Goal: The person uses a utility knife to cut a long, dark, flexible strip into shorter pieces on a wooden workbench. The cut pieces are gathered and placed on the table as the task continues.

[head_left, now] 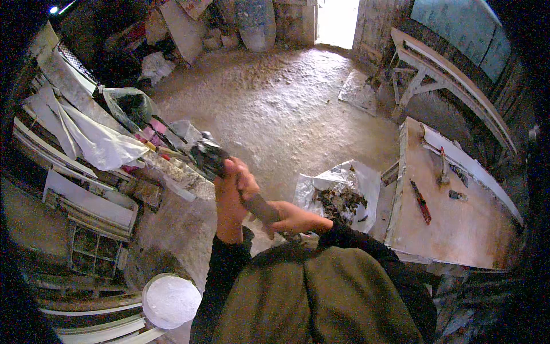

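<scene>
In front of my body I hold a dark hand tool (209, 156) at a slant. It has a shiny black head at the upper left and a flat grey-brown handle running down to the right; its exact kind is too blurred to make out. My left hand (234, 192) is closed around it just below the black head. Lower down, my right hand (295, 218) grips the end of the handle. Right of my hands, a white plastic sack (366, 186) lies on the floor with a heap of brown scraps (339, 200) on it.
On the right stands a worktable (447, 238) with a red-and-black tool (421, 202), a hammer-like tool (443, 166) and a small grey block (457, 195). White boards and a draped cloth (94, 137) fill the left. A white-topped bucket (171, 301) stands lower left; a bright doorway (337, 23) lies ahead.
</scene>
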A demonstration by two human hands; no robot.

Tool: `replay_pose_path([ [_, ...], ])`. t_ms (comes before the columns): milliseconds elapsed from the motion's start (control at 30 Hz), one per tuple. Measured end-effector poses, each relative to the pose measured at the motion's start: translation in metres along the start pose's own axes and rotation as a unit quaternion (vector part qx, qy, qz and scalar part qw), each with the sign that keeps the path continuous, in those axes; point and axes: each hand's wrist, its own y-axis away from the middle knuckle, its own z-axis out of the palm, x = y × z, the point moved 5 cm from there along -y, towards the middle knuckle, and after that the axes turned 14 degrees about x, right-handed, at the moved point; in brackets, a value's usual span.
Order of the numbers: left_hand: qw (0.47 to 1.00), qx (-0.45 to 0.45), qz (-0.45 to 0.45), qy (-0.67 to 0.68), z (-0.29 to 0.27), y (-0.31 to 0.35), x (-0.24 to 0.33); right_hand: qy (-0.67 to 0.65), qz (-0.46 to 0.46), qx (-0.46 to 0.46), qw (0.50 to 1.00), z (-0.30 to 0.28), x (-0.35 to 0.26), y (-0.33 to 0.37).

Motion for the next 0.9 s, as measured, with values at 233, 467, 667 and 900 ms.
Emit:
replay_pose_path([
  [233,0.979,0.056,0.063,0.186,-0.057,-0.019,0.052,0.264,0.010,0.106,0.959,-0.015,0.000,-0.003],
  [467,0.980,0.106,0.105,0.134,-0.077,-0.002,0.050,0.493,-0.092,0.092,0.860,-0.015,-0.004,0.000],
  [667,0.983,0.107,0.008,0.151,-0.111,0.011,0.011,0.558,-0.029,0.070,0.826,-0.023,-0.007,-0.001],
  [900,0.929,-0.101,-0.170,-0.312,-0.127,0.065,-0.033,0.617,-0.039,0.116,0.778,-0.046,0.014,0.002],
])
